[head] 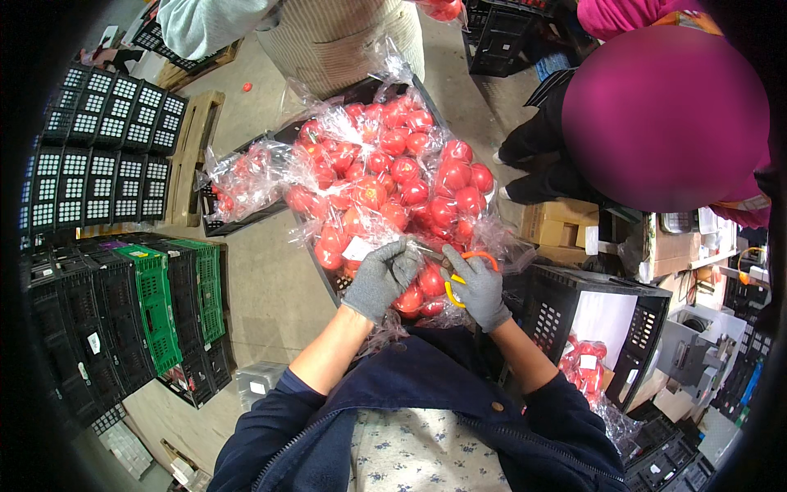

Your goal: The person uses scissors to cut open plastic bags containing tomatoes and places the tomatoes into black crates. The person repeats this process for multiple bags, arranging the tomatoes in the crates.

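In front of me, clear plastic bags of red tomatoes (404,170) fill a black crate (320,270). My left hand (384,280), in a grey glove, pinches the gathered plastic of a bag near the crate's close end. Across from it, my right hand (479,289), also gloved in grey, grips small snips with orange and yellow handles (455,293). The metal blades point left, towards the pinched plastic. Whether they touch it is hard to tell. A white label (358,248) lies on a bag beside my left hand.
A person in a striped apron (344,49) stands at the crate's far end. Another person in magenta (664,123) is at the right. Stacked black and green crates (154,307) and a wooden pallet (193,160) line the left. Close right stands an upended black crate (593,280).
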The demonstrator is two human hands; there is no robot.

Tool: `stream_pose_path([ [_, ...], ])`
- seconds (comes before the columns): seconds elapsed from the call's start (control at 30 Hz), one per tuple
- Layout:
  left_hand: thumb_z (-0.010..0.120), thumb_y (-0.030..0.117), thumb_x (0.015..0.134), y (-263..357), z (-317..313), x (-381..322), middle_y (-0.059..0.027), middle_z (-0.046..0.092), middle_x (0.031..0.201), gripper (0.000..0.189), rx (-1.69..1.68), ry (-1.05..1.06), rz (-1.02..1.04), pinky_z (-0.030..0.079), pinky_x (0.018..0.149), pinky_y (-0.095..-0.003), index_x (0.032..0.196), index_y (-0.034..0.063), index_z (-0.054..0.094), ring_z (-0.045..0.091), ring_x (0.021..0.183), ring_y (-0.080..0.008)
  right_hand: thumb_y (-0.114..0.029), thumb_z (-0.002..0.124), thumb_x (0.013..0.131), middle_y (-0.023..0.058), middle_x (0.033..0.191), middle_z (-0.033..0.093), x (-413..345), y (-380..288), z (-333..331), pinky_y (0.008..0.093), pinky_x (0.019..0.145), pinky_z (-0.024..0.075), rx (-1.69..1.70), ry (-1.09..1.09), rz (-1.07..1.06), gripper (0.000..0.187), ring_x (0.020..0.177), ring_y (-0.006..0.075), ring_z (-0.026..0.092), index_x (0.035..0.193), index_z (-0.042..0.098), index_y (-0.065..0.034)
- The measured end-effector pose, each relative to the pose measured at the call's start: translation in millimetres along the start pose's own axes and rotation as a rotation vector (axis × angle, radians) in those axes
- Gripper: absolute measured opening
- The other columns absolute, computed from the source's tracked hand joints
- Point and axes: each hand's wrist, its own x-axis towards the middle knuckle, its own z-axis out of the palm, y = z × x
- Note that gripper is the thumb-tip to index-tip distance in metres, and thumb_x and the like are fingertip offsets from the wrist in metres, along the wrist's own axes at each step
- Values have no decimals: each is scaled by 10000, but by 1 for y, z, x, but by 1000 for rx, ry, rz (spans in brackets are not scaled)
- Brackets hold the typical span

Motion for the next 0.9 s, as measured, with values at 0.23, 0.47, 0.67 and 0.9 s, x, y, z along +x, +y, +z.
stream_pose_path([
  [0.23, 559, 186, 888, 36, 59, -53, -97, 609, 931, 210, 1399, 350, 198, 508, 716, -325, 1008, 14, 561, 610, 807, -201, -175, 717, 665, -14, 1123, 617, -6, 5, -5, 282, 532, 477, 74, 76, 147, 197, 664, 157, 560, 857, 672, -178],
  [0.47, 506, 221, 909, 61, 141, -42, -148, 603, 997, 229, 2570, -700, 983, 454, 821, -383, 1023, 40, 588, 571, 909, -302, -289, 697, 714, -2, 859, 585, -7, 26, -9, 313, 528, 464, 16, 39, -24, 471, 607, 171, 514, 1169, 593, -227],
  [0.67, 522, 221, 916, 91, 36, 16, -101, 641, 1032, 298, 1908, -725, -429, 468, 812, -294, 1124, 23, 600, 589, 938, -168, -291, 646, 755, 35, 834, 566, -13, 27, -19, 354, 584, 477, 86, -127, -15, 582, 691, 216, 546, 1309, 473, -264],
  [0.9, 531, 177, 921, 42, 21, -19, -33, 624, 1011, 286, 1476, -511, -325, 456, 827, -227, 1143, 4, 582, 559, 918, -89, -297, 643, 752, 41, 852, 560, -42, -12, -68, 336, 558, 472, 71, -155, 288, 573, 695, 214, 557, 1295, 480, -217],
])
